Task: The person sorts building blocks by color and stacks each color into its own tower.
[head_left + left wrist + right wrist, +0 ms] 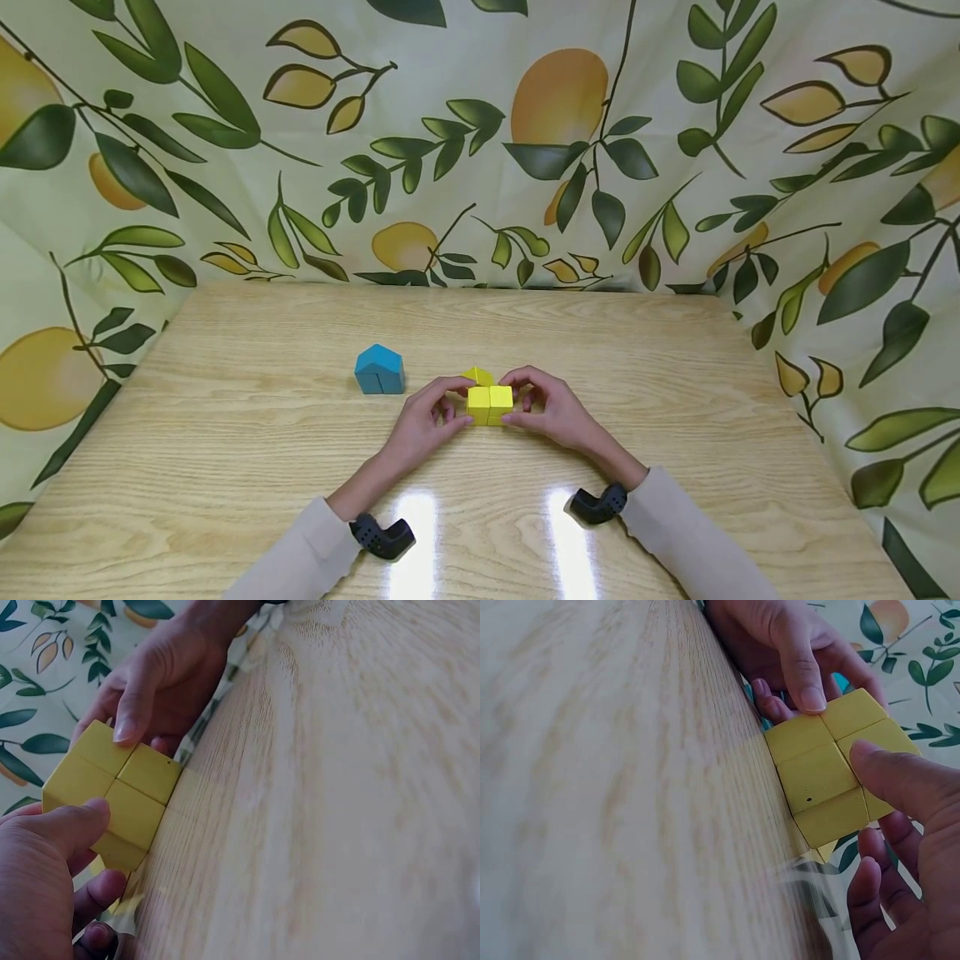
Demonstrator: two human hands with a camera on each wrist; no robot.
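Note:
Several yellow blocks (490,406) form a compact two-by-two block low on the wooden table, with seams between the pieces. My left hand (433,414) grips its left side, the thumb on the near face and the index finger at the back top edge. On the opposite side my right hand (553,408) holds it the same way. In the left wrist view the left thumb (82,821) presses on one yellow face. The right thumb (892,776) presses on the near face in the right wrist view. Just behind stands a yellow triangular block (478,376), partly hidden.
To the left, a small blue house-shaped block stack (379,370) with a peaked top stands on the wooden table (285,467). A leaf-and-fruit patterned cloth (450,167) rises behind the table and along its sides. Bright light reflections lie near the front.

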